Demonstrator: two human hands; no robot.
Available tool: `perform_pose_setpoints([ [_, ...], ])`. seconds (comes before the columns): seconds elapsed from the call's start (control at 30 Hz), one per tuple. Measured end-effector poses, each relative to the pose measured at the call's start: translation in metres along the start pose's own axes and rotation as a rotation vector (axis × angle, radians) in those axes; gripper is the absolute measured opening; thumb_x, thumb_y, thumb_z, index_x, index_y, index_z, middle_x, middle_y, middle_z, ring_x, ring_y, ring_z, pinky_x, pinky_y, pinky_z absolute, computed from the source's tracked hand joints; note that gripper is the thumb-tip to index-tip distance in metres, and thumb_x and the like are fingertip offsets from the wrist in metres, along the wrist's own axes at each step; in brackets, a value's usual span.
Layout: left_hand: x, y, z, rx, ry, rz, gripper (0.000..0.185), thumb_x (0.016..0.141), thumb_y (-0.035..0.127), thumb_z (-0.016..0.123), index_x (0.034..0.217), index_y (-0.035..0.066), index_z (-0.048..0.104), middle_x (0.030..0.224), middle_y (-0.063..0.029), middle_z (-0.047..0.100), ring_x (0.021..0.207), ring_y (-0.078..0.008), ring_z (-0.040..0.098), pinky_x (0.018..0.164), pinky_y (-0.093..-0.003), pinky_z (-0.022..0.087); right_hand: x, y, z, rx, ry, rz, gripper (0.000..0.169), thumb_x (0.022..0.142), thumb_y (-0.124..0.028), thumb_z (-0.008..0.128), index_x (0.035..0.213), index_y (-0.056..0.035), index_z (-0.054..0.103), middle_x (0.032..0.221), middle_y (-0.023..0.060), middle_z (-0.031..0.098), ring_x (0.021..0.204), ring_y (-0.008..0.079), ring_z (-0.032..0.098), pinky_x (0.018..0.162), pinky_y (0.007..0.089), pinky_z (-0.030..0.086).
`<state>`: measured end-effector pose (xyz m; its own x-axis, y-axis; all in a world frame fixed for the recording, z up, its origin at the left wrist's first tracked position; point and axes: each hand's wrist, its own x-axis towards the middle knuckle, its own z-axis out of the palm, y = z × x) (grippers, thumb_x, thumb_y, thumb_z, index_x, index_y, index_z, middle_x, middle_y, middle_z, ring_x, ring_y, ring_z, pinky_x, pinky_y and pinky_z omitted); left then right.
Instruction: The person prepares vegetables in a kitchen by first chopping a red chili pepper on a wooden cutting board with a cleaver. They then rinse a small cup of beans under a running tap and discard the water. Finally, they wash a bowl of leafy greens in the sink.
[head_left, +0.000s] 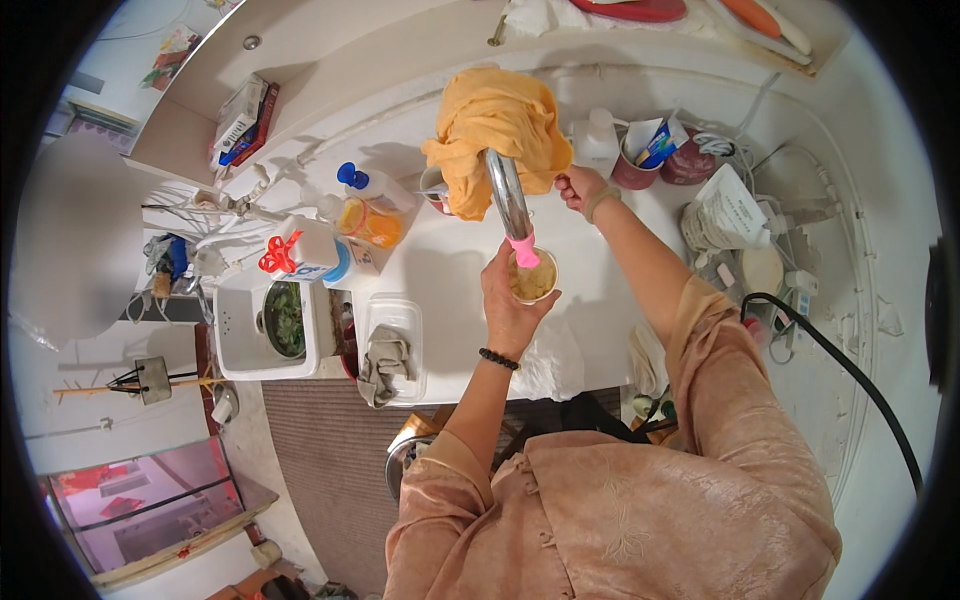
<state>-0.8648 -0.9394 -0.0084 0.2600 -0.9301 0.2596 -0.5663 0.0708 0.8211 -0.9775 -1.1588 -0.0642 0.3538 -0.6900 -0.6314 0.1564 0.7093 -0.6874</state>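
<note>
My left hand (511, 304) grips a white cup (554, 279) that holds pale yellowish pieces. The cup is below the pink nozzle (525, 251) on the end of a chrome faucet (508, 191). An orange cloth (499, 127) is draped over the back of the faucet. My right hand (581, 189) is at the cloth's lower right edge with its fingers curled; whether it grips the cloth or something behind it is hidden. A white plastic bag (553, 364) lies in the sink near my left wrist.
On the left stand bottles, one with orange liquid (371, 223), and a plastic tray (415, 319) with a grey cloth (386, 358). Farther left, a small basin (225, 330) holds a pot of greens (285, 319). On the right are a red cup (634, 174), a white pouch (724, 214) and a black cable (847, 364).
</note>
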Motion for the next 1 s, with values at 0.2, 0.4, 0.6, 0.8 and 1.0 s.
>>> perform_pose_setpoints([
  [0.2, -0.001, -0.011, 0.003, -0.040, 0.028, 0.004, 0.092, 0.051, 0.007, 0.079, 0.129, 0.006, 0.030, 0.111, -0.0118, 0.047, 0.104, -0.0292, 0.041, 0.089, -0.0369, 0.037, 0.004, 0.003, -0.001, -0.072, -0.024, -0.048, 0.030, 0.078, -0.039, 0.058, 0.067, -0.0130, 0.048, 0.053, -0.0075, 0.037, 0.039, 0.0031, 0.024, 0.033, 0.0192, 0.017],
  [0.4, 0.001, -0.006, -0.001, -0.024, 0.024, -0.011, 0.095, 0.050, 0.007, 0.079, 0.130, 0.006, 0.029, 0.109, -0.0101, 0.049, 0.103, -0.0283, 0.042, 0.088, -0.0371, 0.038, -0.003, -0.002, 0.007, -0.083, 0.006, -0.067, 0.031, 0.082, -0.037, 0.054, 0.065, -0.0126, 0.045, 0.051, -0.0078, 0.034, 0.038, 0.0031, 0.022, 0.034, 0.0197, 0.016],
  [0.6, 0.000, 0.004, -0.003, -0.018, 0.035, -0.008, 0.096, 0.051, 0.007, 0.079, 0.131, 0.005, 0.027, 0.110, -0.0089, 0.049, 0.103, -0.0281, 0.042, 0.089, -0.0374, 0.037, -0.004, -0.003, 0.010, -0.055, 0.018, -0.056, 0.030, 0.080, -0.034, 0.056, 0.062, -0.0133, 0.042, 0.050, -0.0074, 0.034, 0.037, 0.0037, 0.022, 0.033, 0.0211, 0.015],
  [0.8, -0.001, 0.011, -0.002, -0.061, 0.064, -0.013, 0.096, 0.050, 0.006, 0.079, 0.131, 0.005, 0.027, 0.112, -0.0092, 0.048, 0.105, -0.0283, 0.041, 0.090, -0.0373, 0.037, -0.008, 0.015, 0.005, -0.188, 0.061, -0.027, 0.028, 0.079, -0.032, 0.057, 0.063, -0.0131, 0.045, 0.050, -0.0071, 0.034, 0.038, 0.0046, 0.023, 0.035, 0.0216, 0.017],
  [1.0, -0.002, 0.013, -0.002, -0.049, 0.075, -0.015, 0.096, 0.049, 0.006, 0.079, 0.130, 0.005, 0.028, 0.112, -0.0098, 0.048, 0.105, -0.0284, 0.041, 0.089, -0.0366, 0.037, -0.013, 0.026, -0.002, -0.332, 0.049, -0.010, 0.028, 0.078, -0.036, 0.058, 0.068, -0.0109, 0.050, 0.055, -0.0059, 0.038, 0.043, 0.0049, 0.031, 0.037, 0.0214, 0.022],
])
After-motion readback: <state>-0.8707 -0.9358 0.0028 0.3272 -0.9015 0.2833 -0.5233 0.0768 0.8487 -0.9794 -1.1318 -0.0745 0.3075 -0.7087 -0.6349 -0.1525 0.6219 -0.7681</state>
